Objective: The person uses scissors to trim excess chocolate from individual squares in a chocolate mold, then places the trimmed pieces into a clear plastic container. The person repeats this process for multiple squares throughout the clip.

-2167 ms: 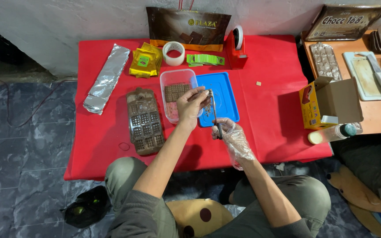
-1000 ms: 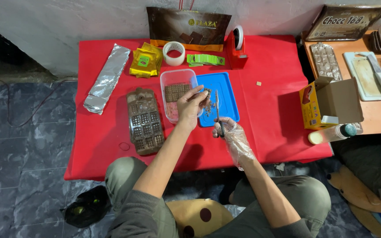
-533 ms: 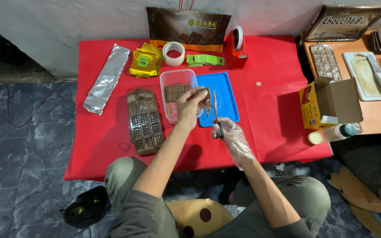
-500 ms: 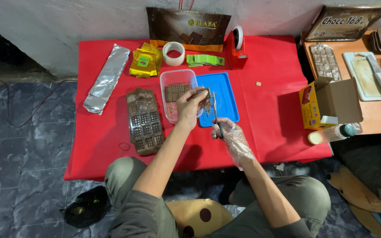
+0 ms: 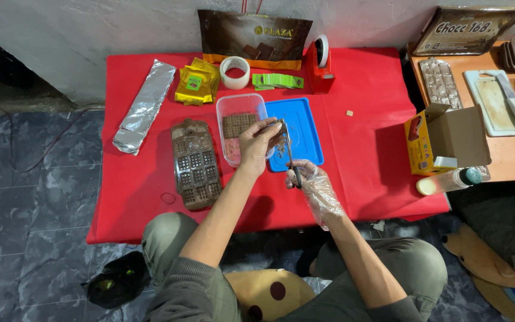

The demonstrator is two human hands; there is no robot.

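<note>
My left hand (image 5: 256, 145) pinches a small brown chocolate piece (image 5: 276, 143) above the blue tray lid (image 5: 305, 128). My right hand (image 5: 312, 180), in a clear plastic glove, grips a pair of scissors (image 5: 288, 152) whose blades point up at that piece. A clear plastic container (image 5: 233, 104) with chocolate squares in it stands just left of the lid. A brown chocolate mould (image 5: 195, 164) lies further left on the red table (image 5: 365, 155).
Along the back stand a foil roll (image 5: 145, 106), yellow packets (image 5: 196, 82), a tape roll (image 5: 235, 72), green labels (image 5: 278, 80), a red tape dispenser (image 5: 319, 64) and a brown bag (image 5: 253, 36). An open cardboard box (image 5: 445, 138) and a bottle (image 5: 448, 179) sit at the right.
The scissors and the chocolate piece have shifted only slightly over the blue lid; both hands stay in the same place.
</note>
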